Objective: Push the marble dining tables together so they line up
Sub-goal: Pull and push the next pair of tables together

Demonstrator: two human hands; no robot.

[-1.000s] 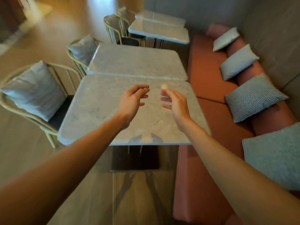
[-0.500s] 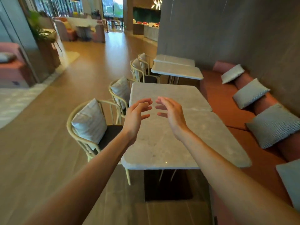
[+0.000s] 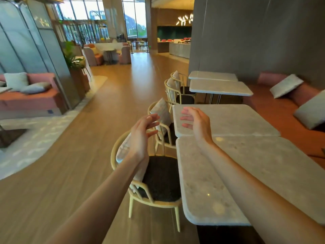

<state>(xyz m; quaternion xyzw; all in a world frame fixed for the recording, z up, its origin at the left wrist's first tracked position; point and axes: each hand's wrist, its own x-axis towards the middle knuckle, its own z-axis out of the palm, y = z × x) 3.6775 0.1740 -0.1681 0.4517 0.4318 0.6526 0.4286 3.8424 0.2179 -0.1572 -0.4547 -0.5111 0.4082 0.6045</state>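
- Head view, far left: one pink sofa (image 3: pixel 33 101) carries two pale cushions (image 3: pixel 16 81), with a potted plant (image 3: pixel 72 55) behind it beside a glass partition.
- Four cream metal-frame chairs (image 3: pixel 154 187) stand in a row along the left edge of the tables, each with a pale cushion on its backrest; the nearest has a dark round seat.
- Left hand (image 3: pixel 143 132) is raised in the air over the nearest chair, fingers straight and slightly spread, palm turned to the right, holding nothing and touching nothing.
- Right hand (image 3: pixel 197 123) is raised over the seam between the two nearest tables, fingers loosely extended towards the left hand, holding nothing; whether it touches the marble cannot be told.
- Four marble tables show, in two pairs.
- Near marble table (image 3: pixel 255 173) and second marble table (image 3: pixel 228 118) lie edge to edge, the seam closed, though their left edges are slightly offset.
- Far pair of marble tables (image 3: pixel 219 88) stands together by the grey wall.
- Right: a terracotta bench (image 3: pixel 274 106) with two grey cushions (image 3: pixel 285 85).
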